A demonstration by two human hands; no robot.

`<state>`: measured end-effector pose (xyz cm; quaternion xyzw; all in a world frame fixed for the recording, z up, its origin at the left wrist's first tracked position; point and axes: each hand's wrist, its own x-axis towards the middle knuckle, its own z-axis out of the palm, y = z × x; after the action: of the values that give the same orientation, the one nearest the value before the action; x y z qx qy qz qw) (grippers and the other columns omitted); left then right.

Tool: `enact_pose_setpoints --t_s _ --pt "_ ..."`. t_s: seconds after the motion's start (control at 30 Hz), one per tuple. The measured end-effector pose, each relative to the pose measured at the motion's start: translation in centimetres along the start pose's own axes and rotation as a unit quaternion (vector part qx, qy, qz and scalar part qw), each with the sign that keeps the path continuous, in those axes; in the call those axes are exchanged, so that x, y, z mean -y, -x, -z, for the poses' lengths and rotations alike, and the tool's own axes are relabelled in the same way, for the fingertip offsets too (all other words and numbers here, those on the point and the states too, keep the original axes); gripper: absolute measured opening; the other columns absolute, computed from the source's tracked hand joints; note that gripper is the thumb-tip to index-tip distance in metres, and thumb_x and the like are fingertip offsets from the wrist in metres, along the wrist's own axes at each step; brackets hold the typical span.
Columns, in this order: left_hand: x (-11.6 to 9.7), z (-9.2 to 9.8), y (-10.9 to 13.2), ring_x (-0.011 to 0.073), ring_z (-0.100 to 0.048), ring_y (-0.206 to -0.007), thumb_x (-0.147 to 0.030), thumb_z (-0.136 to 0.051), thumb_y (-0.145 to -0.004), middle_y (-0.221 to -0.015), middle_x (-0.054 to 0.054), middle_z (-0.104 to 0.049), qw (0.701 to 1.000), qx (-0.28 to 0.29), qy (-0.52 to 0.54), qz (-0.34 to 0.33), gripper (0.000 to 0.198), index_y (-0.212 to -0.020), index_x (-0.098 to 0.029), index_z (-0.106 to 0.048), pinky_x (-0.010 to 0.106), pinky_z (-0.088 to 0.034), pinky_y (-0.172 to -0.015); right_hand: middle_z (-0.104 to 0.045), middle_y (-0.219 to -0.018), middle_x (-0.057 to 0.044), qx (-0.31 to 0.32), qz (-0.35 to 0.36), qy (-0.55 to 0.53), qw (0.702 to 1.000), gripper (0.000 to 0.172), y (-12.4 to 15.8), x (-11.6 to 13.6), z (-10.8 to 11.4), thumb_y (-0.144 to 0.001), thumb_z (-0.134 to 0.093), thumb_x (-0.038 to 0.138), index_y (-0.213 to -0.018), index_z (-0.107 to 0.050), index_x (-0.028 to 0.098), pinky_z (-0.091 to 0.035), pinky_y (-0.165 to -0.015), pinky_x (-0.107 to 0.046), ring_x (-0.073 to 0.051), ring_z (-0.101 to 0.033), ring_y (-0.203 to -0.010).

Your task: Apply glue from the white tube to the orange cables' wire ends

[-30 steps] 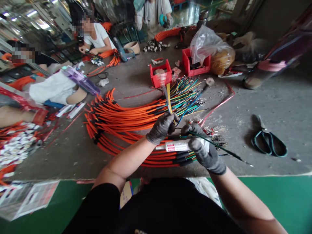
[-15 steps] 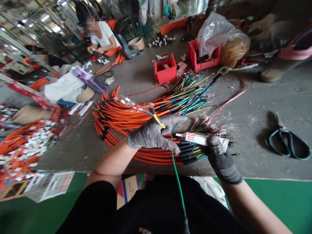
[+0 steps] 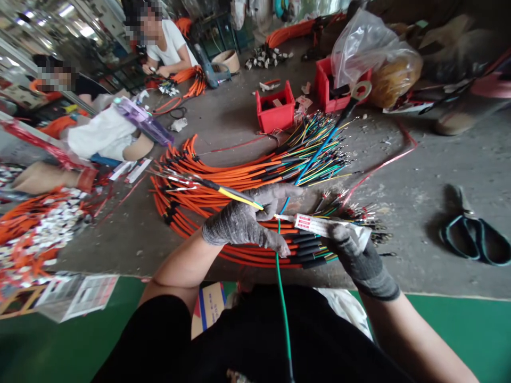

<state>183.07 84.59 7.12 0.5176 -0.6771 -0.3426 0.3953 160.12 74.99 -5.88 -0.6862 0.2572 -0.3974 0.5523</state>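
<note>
My left hand [image 3: 235, 221], in a grey glove, has its curled fingers around wires while its index finger and thumb point right. From it a yellow wire [image 3: 235, 197] runs left, a blue wire [image 3: 317, 154] runs up right to a ring terminal [image 3: 361, 91], and a green wire [image 3: 282, 303] hangs down. My right hand [image 3: 361, 260], also gloved, grips a white glue-like tube [image 3: 313, 225] with a red label. The tube's nozzle tip is by the wires at my left fingers; whether it touches them I cannot tell. Beneath lie bundled orange cables [image 3: 231, 178].
Scissors [image 3: 473, 229] lie on the right of the grey table [image 3: 427, 186]. Two red bins [image 3: 275, 111] and a clear plastic bag [image 3: 369, 48] stand behind the cables. More orange cables with white connectors [image 3: 59, 229] lie left. A person in white [image 3: 171, 48] sits across.
The tube in my right hand has moved left, bringing its nozzle to the wires. The yellow wire and the blue wire's ring terminal have shifted, and the view has turned slightly.
</note>
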Motion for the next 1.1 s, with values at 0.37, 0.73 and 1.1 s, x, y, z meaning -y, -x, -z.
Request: enact_pose_setpoints --t_s 0.37,0.73,1.1 --pt "1.0 0.0 -1.0 0.0056 -0.037 -0.053 -0.078 -0.087 -0.059 -0.065 -0.009 -0.047 0.994 -0.063 0.086 0.010 0.082 -0.108 -0.017 -0.063 0.022 -0.031 -0.050 -0.078 -0.085 -0.006 -0.002 0.223 0.193 0.956 0.041 -0.1 1.2 -0.2 -0.108 -0.043 0.044 -0.092 -0.076 0.024 -0.058 -0.073 -0.037 -0.024 -0.073 -0.078" --pt "2.1 0.1 -5.1 0.0131 -0.061 -0.076 -0.063 -0.063 -0.095 -0.081 0.002 -0.068 0.979 -0.175 -0.063 -0.081 0.048 -0.086 -0.016 -0.065 0.027 -0.052 -0.075 -0.061 -0.061 -0.001 -0.097 0.399 0.412 0.813 0.035 -0.6 2.6 -0.7 -0.109 -0.047 0.030 -0.078 -0.062 0.022 -0.037 -0.053 -0.030 -0.017 -0.055 -0.054" --pt "1.6 -0.2 -3.8 0.0128 -0.066 -0.072 -0.065 -0.069 -0.090 -0.075 0.002 -0.069 0.973 -0.226 -0.029 -0.046 0.051 -0.083 -0.015 -0.071 0.025 -0.054 -0.069 -0.068 -0.070 -0.005 -0.082 0.375 0.349 0.855 0.035 -0.6 1.8 -0.9 -0.109 -0.045 0.032 -0.082 -0.065 0.021 -0.042 -0.057 -0.031 -0.019 -0.060 -0.062"
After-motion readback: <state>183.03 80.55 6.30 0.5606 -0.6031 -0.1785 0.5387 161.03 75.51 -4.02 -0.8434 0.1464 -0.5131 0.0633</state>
